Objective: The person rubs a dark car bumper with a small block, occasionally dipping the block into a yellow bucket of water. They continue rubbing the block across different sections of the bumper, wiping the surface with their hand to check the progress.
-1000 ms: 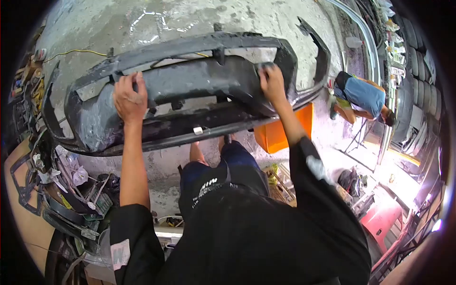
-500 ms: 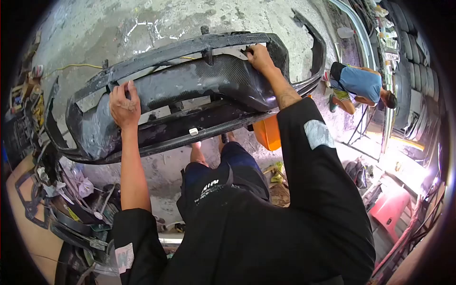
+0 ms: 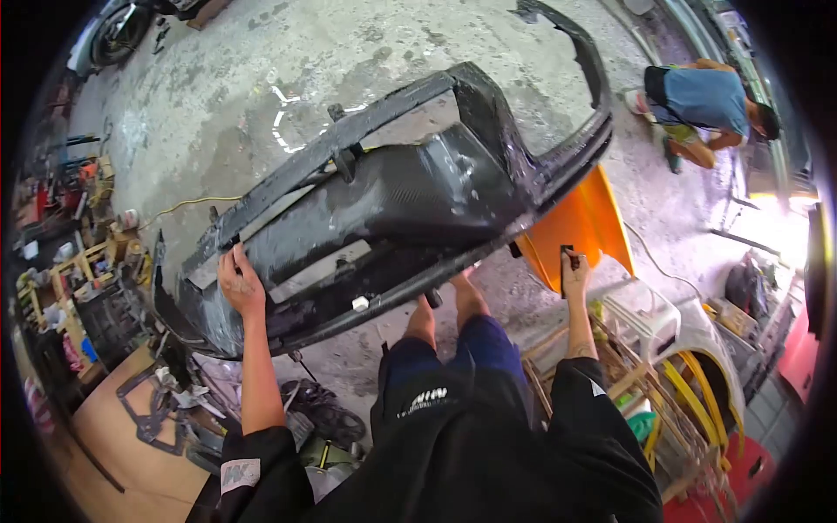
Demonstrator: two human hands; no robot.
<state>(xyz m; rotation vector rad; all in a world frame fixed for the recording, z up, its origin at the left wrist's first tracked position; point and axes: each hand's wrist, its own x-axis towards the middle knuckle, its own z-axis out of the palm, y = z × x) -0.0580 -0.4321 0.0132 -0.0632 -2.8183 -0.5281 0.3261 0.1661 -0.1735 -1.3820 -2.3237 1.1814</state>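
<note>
A black car bumper (image 3: 418,192) with carbon-look patches and grey, dusty areas lies slantwise in front of my legs. At its left end, my left hand (image 3: 240,281) has its fingers curled over the inner edge of an opening. My right hand (image 3: 574,275) is off the bumper, low on the right, beside an orange curved panel (image 3: 586,218). Between its fingers is a small dark piece (image 3: 567,255), too small to identify. A small white block (image 3: 360,303) sits on the bumper's near lip.
To the right a person in a blue shirt (image 3: 704,100) crouches. Near my right arm are a white plastic stool (image 3: 641,315) and yellow curved strips (image 3: 689,397). Wooden pieces and clutter (image 3: 83,270) stand at the left. A yellow cord (image 3: 187,205) crosses the concrete floor.
My right hand has left the bumper's upper opening and moved down and right beside the orange panel. The view has turned, and the bumper now appears more tilted. My left hand stays on it.
</note>
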